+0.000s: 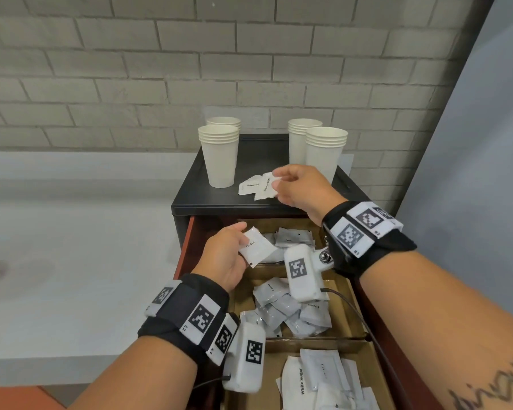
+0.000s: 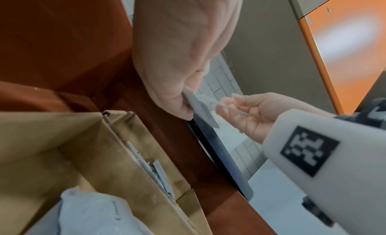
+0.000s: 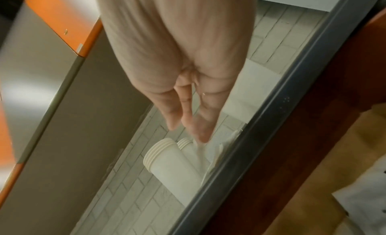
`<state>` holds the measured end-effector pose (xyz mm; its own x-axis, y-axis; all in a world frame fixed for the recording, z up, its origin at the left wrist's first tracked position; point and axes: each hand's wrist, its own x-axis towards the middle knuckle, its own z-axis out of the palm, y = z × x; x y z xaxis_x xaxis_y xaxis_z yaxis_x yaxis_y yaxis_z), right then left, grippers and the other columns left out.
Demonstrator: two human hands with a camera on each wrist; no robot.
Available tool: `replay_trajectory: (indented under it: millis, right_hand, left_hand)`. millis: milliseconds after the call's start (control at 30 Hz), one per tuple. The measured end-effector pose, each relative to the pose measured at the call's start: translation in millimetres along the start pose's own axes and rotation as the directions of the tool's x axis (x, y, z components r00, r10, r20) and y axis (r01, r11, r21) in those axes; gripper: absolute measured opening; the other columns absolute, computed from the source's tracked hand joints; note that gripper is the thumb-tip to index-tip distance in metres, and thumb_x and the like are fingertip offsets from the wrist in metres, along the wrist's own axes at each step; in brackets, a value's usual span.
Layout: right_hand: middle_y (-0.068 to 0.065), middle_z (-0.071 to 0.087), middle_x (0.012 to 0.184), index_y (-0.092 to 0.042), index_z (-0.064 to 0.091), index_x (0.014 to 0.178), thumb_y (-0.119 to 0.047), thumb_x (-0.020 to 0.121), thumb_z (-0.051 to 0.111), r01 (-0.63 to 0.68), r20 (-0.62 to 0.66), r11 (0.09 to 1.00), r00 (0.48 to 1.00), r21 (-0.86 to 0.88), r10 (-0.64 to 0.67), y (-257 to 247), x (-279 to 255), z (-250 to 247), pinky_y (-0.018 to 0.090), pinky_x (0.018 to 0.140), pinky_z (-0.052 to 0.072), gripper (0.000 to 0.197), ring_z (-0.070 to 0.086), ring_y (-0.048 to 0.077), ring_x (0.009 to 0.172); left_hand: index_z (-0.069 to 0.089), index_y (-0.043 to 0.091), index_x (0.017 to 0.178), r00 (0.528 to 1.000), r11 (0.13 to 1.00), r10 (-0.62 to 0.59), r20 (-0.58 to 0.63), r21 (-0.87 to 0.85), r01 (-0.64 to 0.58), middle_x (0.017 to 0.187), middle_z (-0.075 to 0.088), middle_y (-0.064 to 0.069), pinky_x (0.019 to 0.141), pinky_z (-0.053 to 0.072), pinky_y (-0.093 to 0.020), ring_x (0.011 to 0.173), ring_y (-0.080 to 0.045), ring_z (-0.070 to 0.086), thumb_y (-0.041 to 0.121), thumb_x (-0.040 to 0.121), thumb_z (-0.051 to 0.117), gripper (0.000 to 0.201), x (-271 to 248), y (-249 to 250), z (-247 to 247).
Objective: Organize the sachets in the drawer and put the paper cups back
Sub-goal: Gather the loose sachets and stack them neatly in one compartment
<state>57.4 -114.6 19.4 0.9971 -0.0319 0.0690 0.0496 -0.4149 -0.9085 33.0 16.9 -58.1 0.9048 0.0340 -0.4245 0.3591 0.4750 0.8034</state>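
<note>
Pinching a coffee sachet (image 1: pixel 256 247) in our left hand (image 1: pixel 224 255) above the open drawer (image 1: pixel 342 294), we pinch a sugar sachet (image 1: pixel 267 186) in our right hand (image 1: pixel 301 186) on the cabinet top (image 1: pixel 208 196). Four paper cup stacks (image 1: pixel 221 155) stand behind it.

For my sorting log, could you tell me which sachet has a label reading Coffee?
The sachet pinched by the left hand over the drawer's far compartment; the nearest compartment's reads White Sugar.

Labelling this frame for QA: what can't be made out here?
- Head view: far compartment contents partly hidden by the right wrist camera.
- Head view: near compartment cut off by the bottom edge.
- Right wrist view: sachet blurred, label unreadable.
</note>
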Motion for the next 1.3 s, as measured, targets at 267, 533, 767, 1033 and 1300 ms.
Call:
replay_trajectory:
  millis: [267, 533, 767, 1033, 1300]
  right_hand:
    - [0.012, 0.066, 0.112, -0.006, 0.065, 0.104, 0.006, 0.091, 0.044, 0.003, 0.077, 0.98, 0.997, -0.201, 0.013, 10.7, -18.5, -18.1, 0.025, 0.092, 0.046, 0.028, 0.06, 0.018, 0.103]
    - [-0.002, 0.064, 0.088, -0.014, 0.069, 0.094, -0.007, 0.081, 0.069, 0.005, 0.076, 0.942, 0.997, -0.335, 0.021, 11.7, -38.5, -71.6, 0.014, 0.069, 0.039, 0.015, 0.058, 0.006, 0.081]
    - [0.001, 0.067, 0.081, -0.015, 0.064, 0.096, -0.007, 0.086, 0.062, -0.055, 0.065, 0.914, 0.994, -0.403, 0.088, 37.0, -55.4, -111.8, 0.007, 0.056, 0.041, 0.013, 0.062, 0.01, 0.078]
    - [0.008, 0.059, 0.121, -0.011, 0.048, 0.132, -0.026, 0.09, 0.056, -0.076, 0.098, 0.761, 0.979, -0.644, 0.181, 89.4, -68.2, -104.2, 0.028, 0.085, 0.039, 0.046, 0.054, 0.025, 0.111]
    - [0.011, 0.056, 0.09, -0.003, 0.049, 0.099, -0.015, 0.093, 0.045, -0.059, 0.042, 0.801, 0.994, -0.595, 0.104, 113.0, -75.8, -83.5, 0.03, 0.064, 0.037, 0.014, 0.051, 0.026, 0.081]
  left_hand:
    - [0.055, 0.014, 0.1, 0.999, 0.984, 0.031, -0.008, 0.175, -0.029, 0.121, 0.052, -0.013, 0.088, 0.048, -0.042, 0.105, -0.026, 0.052, -0.022, 0.087, 0.032, 0.045, -2.8, -3.5, 1.6]
    - [0.058, 0.008, 0.117, 0.983, 0.921, 0.073, -0.166, 0.39, -0.003, 0.094, 0.06, -0.006, 0.084, 0.052, -0.031, 0.091, -0.021, 0.057, -0.006, 0.091, 0.05, 0.031, 0.8, -5.2, -0.8]
    - [0.046, 0.017, 0.129, 0.999, 0.946, -0.033, -0.041, 0.322, 0.045, 0.131, 0.05, -0.001, 0.097, 0.046, -0.04, 0.123, -0.022, 0.048, 0.036, 0.093, 0.055, 0.042, -4.6, -9.9, 10.8]
    - [0.054, 0.015, 0.115, 0.999, 0.91, 0.019, 0.034, 0.414, -0.031, 0.121, 0.05, -0.005, 0.094, 0.045, -0.036, 0.114, -0.021, 0.05, 0.016, 0.094, 0.054, 0.021, -27.5, -11.9, 14.6]
    - [0.067, 0.012, 0.093, 0.869, -0.158, -0.473, 0.147, 0.956, -0.248, 0.083, 0.068, 0.001, 0.061, 0.052, -0.02, 0.07, -0.013, 0.063, 0.047, 0.083, 0.065, 0.036, -69.1, -42.4, 25.5]
